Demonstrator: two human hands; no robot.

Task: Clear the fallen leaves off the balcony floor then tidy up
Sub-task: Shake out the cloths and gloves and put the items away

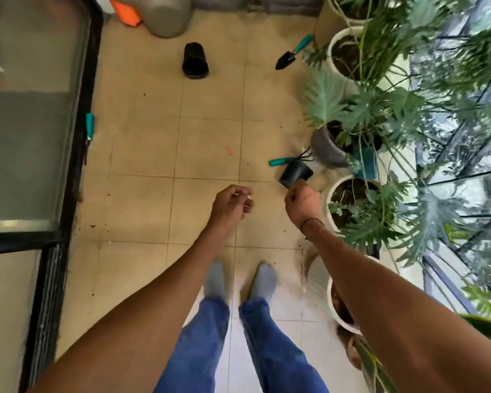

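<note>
The tan tiled balcony floor (204,143) carries only small leaf bits (92,226) and soil crumbs (306,246). A small black pot (295,173) lies tilted beside a teal-handled hand rake (279,161). My right hand (302,201) is just below that pot with its fingers curled under; whether it touches or holds the pot is hidden. My left hand (233,205) hovers over the floor, fingers loosely curled, holding nothing. A larger black pot (194,61) lies on its side farther ahead, and a teal-handled trowel (291,53) lies near the plants.
Potted plants in white pots (335,205) and a grey pot (325,148) line the right side by the glass railing. A glass door (26,123) runs along the left, with a teal tool (89,126) against its frame. An orange container (126,11) and grey vessel (165,15) stand at the far end.
</note>
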